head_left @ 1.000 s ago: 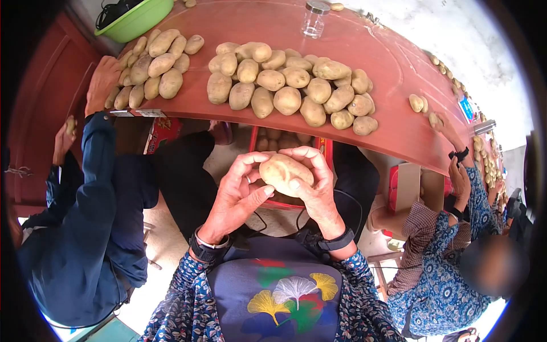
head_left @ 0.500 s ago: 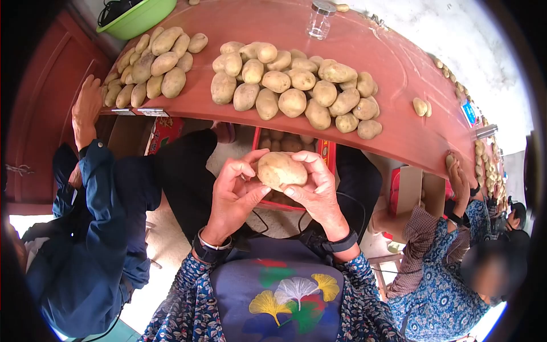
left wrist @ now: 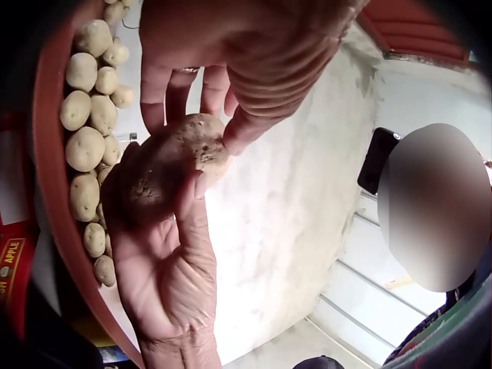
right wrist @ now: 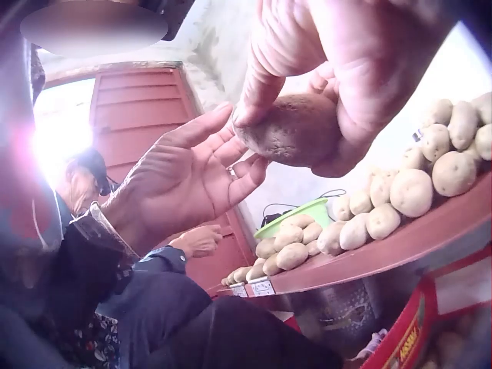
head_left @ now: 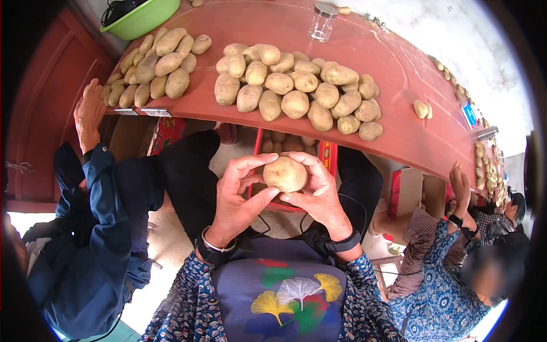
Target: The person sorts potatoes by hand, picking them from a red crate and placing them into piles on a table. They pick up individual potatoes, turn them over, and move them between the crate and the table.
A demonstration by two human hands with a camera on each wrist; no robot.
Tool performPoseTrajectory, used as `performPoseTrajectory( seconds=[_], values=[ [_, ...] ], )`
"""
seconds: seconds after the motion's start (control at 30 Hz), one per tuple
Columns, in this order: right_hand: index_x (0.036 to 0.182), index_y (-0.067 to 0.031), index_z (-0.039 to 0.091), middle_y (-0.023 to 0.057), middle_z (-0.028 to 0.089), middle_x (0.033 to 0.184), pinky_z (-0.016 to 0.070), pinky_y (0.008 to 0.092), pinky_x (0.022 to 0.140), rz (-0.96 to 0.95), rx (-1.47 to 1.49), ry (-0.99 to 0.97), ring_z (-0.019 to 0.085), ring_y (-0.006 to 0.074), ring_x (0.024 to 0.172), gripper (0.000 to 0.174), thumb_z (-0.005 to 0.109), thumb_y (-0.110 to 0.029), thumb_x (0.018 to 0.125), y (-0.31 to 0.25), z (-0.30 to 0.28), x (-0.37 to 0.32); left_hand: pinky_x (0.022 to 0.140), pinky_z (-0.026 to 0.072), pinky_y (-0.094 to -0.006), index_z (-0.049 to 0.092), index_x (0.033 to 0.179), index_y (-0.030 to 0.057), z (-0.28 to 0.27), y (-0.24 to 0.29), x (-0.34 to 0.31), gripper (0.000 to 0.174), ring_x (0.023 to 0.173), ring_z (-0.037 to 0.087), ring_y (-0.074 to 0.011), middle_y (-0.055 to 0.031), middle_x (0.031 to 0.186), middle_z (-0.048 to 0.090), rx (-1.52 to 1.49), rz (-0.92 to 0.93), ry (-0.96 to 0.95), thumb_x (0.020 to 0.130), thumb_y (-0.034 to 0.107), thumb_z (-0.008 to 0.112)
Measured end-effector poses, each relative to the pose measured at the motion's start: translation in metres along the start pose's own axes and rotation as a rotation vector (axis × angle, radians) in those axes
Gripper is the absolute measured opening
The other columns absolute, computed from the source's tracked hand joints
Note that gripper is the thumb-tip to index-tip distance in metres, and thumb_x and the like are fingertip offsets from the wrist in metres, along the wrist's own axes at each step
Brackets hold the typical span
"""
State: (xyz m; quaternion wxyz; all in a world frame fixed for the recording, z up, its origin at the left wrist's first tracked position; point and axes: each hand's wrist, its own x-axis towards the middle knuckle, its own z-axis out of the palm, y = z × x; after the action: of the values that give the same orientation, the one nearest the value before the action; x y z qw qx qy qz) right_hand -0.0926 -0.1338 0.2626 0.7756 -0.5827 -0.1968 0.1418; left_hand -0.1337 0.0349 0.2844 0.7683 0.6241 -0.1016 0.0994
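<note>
**A:** What sits between the palms?

**B:** A round, tan, rough-skinned potato [head_left: 285, 174], speckled with dirt. It is held in the air at chest height, below the edge of the smooth red tabletop [head_left: 399, 97].

**A:** And the grip?

**B:** The hands are together on it. The left hand [head_left: 236, 199] has its thumb under the potato and its fingertips curved over the top. The right hand [head_left: 319, 196] cups the far side, with fingers and thumb wrapped round it.

**A:** What is around them?

**B:** A heap of potatoes [head_left: 296, 94], lumpy and pale, lies on the tabletop. Beyond it stand a clear glass jar [head_left: 322, 23] and a green plastic basin [head_left: 142, 17]. A red crate [head_left: 329, 153] sits underneath the tabletop.
</note>
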Motion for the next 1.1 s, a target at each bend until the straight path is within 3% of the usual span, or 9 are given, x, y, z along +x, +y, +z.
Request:
performPoseTrajectory(
  seconds=[0.2, 0.33, 0.53, 0.6, 0.67, 0.77, 0.87, 0.93, 1.1],
  values=[
    [0.122, -0.0052, 0.049, 0.0072, 0.054, 0.12, 0.0407, 0.0305, 0.097, -0.116, -0.215, 0.012, 0.051, 0.0152, 0.113, 0.064, 0.077, 0.002, 0.065, -0.003, 0.001, 0.0, 0.085, 0.0501, -0.029, 0.051, 0.111, -0.0006, -0.005, 0.001, 0.0, 0.03, 0.107, 0.055, -0.0192, -0.0152, 0.12, 0.053, 0.145, 0.0, 0.021, 0.082, -0.003, 0.06],
    [0.12, -0.0042, 0.051, 0.0081, 0.059, 0.113, 0.043, 0.0289, 0.093, 0.025, -0.218, 0.049, 0.055, 0.0144, 0.106, 0.06, 0.078, -0.007, 0.067, -0.007, 0.002, -0.003, 0.081, 0.0519, -0.0276, 0.055, 0.107, -0.0014, -0.004, -0.007, -0.004, 0.025, 0.104, 0.055, -0.0177, -0.0158, 0.12, 0.052, 0.218, 0.06, -0.007, 0.083, -0.003, 0.06],
    [0.12, -0.0051, 0.052, 0.0105, 0.06, 0.113, 0.0448, 0.0305, 0.091, 0.035, -0.443, 0.007, 0.058, 0.0175, 0.105, 0.057, 0.076, -0.009, 0.069, -0.005, -0.005, -0.007, 0.08, 0.0516, -0.0275, 0.052, 0.1, -0.0007, -0.014, -0.022, -0.006, 0.021, 0.103, 0.055, -0.0179, -0.0158, 0.121, 0.049, 0.088, -0.162, -0.073, 0.082, -0.001, 0.063],
    [0.121, -0.0038, 0.051, 0.0067, 0.058, 0.112, 0.0439, 0.0277, 0.092, 0.068, -0.42, 0.001, 0.054, 0.0126, 0.105, 0.058, 0.076, -0.003, 0.069, -0.001, -0.006, -0.008, 0.079, 0.052, -0.0279, 0.051, 0.096, 0.0001, -0.019, -0.026, -0.008, 0.02, 0.102, 0.056, -0.018, -0.0153, 0.119, 0.05, 0.054, -0.207, -0.077, 0.081, -0.004, 0.063],
    [0.12, -0.0043, 0.052, 0.0064, 0.059, 0.112, 0.0439, 0.0282, 0.091, 0.064, -0.445, 0.03, 0.055, 0.0132, 0.105, 0.056, 0.076, -0.004, 0.07, -0.005, -0.003, -0.004, 0.076, 0.0526, -0.0286, 0.048, 0.089, 0.0034, -0.024, -0.032, -0.01, 0.02, 0.098, 0.059, -0.0174, -0.0133, 0.112, 0.054, 0.159, -0.18, -0.051, 0.078, -0.008, 0.061],
    [0.117, -0.0049, 0.052, 0.0059, 0.059, 0.111, 0.0436, 0.0289, 0.091, 0.051, -0.547, 0.103, 0.056, 0.0153, 0.103, 0.051, 0.075, -0.006, 0.071, -0.004, -0.007, 0.0, 0.075, 0.0496, -0.0242, 0.05, 0.091, 0.0041, -0.046, -0.021, 0.002, 0.017, 0.088, 0.061, -0.0145, -0.0119, 0.105, 0.058, 0.066, -0.134, 0.247, 0.081, -0.006, 0.059],
    [0.115, -0.0049, 0.054, 0.0058, 0.06, 0.109, 0.0439, 0.0289, 0.09, -0.048, -0.611, 0.135, 0.058, 0.017, 0.099, 0.045, 0.072, -0.008, 0.074, 0.008, -0.012, 0.004, 0.075, 0.0455, -0.0218, 0.051, 0.093, 0.0043, -0.089, -0.021, 0.008, 0.013, 0.085, 0.056, -0.0091, -0.0088, 0.102, 0.06, 0.258, -0.048, 0.449, 0.084, -0.003, 0.057],
    [0.113, -0.0047, 0.055, 0.0096, 0.062, 0.105, 0.0487, 0.0317, 0.081, 0.14, -0.595, 0.123, 0.061, 0.0215, 0.095, 0.041, 0.07, -0.009, 0.075, 0.009, -0.012, 0.002, 0.08, 0.0451, -0.0263, 0.053, 0.093, 0.003, -0.115, -0.025, 0.006, 0.014, 0.089, 0.058, -0.0144, -0.0105, 0.103, 0.061, 0.529, -0.013, 0.51, 0.082, -0.003, 0.06],
    [0.103, -0.0044, 0.058, 0.0053, 0.063, 0.097, 0.0482, 0.0232, 0.07, 0.092, -0.385, 0.271, 0.06, 0.0104, 0.086, 0.024, 0.065, -0.005, 0.08, 0.018, -0.026, 0.007, 0.094, 0.0389, -0.0382, 0.057, 0.095, 0.0039, -0.136, -0.055, 0.007, 0.022, 0.109, 0.051, -0.0281, -0.0118, 0.116, 0.055, 1.123, 0.026, 0.42, 0.075, 0.002, 0.066]
  ],
)
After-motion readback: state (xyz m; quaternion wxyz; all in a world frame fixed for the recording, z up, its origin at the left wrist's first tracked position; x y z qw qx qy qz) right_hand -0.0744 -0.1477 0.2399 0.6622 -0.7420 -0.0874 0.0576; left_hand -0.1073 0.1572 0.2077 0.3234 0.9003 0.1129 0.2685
